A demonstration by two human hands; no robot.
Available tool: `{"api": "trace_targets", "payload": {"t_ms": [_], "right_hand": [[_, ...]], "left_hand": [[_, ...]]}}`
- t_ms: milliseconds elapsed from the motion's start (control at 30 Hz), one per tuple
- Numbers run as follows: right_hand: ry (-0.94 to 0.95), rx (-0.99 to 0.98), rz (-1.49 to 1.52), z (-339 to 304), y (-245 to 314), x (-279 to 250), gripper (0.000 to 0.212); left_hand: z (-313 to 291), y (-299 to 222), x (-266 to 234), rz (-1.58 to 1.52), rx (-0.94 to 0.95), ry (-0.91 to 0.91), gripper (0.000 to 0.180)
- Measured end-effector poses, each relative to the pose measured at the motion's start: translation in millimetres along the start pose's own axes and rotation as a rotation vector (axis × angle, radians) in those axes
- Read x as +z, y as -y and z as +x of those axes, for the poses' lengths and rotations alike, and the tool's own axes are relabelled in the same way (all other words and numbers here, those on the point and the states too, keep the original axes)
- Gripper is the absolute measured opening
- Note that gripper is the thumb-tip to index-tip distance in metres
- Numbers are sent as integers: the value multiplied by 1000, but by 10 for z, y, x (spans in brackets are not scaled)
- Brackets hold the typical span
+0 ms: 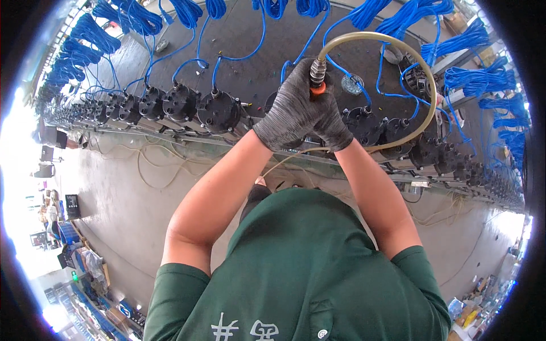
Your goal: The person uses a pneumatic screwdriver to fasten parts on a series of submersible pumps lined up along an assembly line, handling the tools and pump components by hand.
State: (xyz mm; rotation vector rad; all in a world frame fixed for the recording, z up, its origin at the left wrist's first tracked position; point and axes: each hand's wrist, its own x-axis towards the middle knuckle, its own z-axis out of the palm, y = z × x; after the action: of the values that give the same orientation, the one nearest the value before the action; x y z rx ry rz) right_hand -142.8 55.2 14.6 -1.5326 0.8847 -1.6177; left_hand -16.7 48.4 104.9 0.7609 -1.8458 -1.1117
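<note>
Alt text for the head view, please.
Grey-gloved left hand and right hand meet at a silver metal fitting on a translucent yellowish hose, above a dark workbench with round black housings and bundled blue cables.

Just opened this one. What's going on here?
A person in a green shirt has their gloved left hand and right hand close together at a row of round black housings. An orange piece shows at the hands, below a metal fitting on a looping yellowish hose. Anything underneath is hidden, so each hand's exact grip is unclear. Bundled blue cables lie beyond.
</note>
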Motion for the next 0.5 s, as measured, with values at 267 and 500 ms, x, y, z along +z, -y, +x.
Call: {"api": "trace_targets", "payload": {"t_ms": [267, 500], "right_hand": [[31, 155, 110, -55, -58, -5, 48], [7, 65, 133, -89, -24, -17, 51]], "left_hand": [[11, 16, 19, -112, 23, 7, 56], [-42, 24, -111, -331, 55, 93, 57]]}}
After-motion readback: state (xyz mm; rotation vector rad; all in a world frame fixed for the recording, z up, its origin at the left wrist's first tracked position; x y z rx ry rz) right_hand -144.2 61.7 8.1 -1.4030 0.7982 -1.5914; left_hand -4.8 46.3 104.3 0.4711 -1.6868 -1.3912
